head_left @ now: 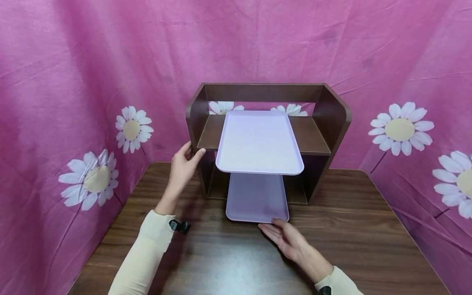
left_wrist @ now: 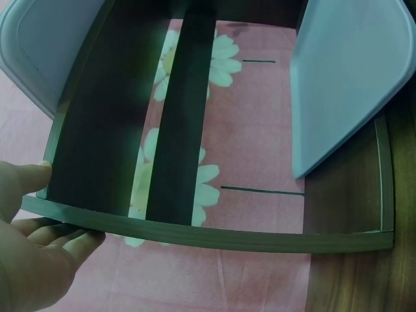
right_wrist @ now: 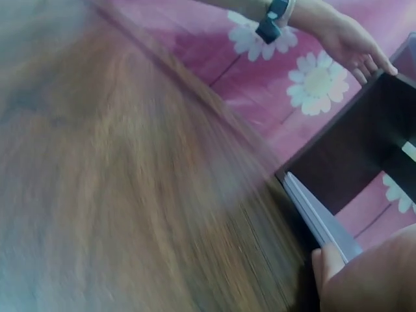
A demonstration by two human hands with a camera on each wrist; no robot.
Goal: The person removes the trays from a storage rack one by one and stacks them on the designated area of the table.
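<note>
A dark brown two-tier shelf [head_left: 263, 92] stands on the table with a pale lilac tray on each tier. The upper tray [head_left: 259, 141] juts out past the front of its board. Below it, the lower tray [head_left: 256, 198] also sticks out at the front. My left hand [head_left: 182, 166] grips the shelf's left side panel [left_wrist: 208, 238], thumb at the front edge and fingers around the outer side. At the lower tray's front right rim, my right hand [head_left: 289, 239] pinches the edge, thumb on top and fingers underneath.
The shelf rests on a wood-grain table [head_left: 221, 262]. Pink cloth [head_left: 258, 41] printed with white daisies hangs behind and on both sides. A black band [head_left: 180, 226] is on the left wrist.
</note>
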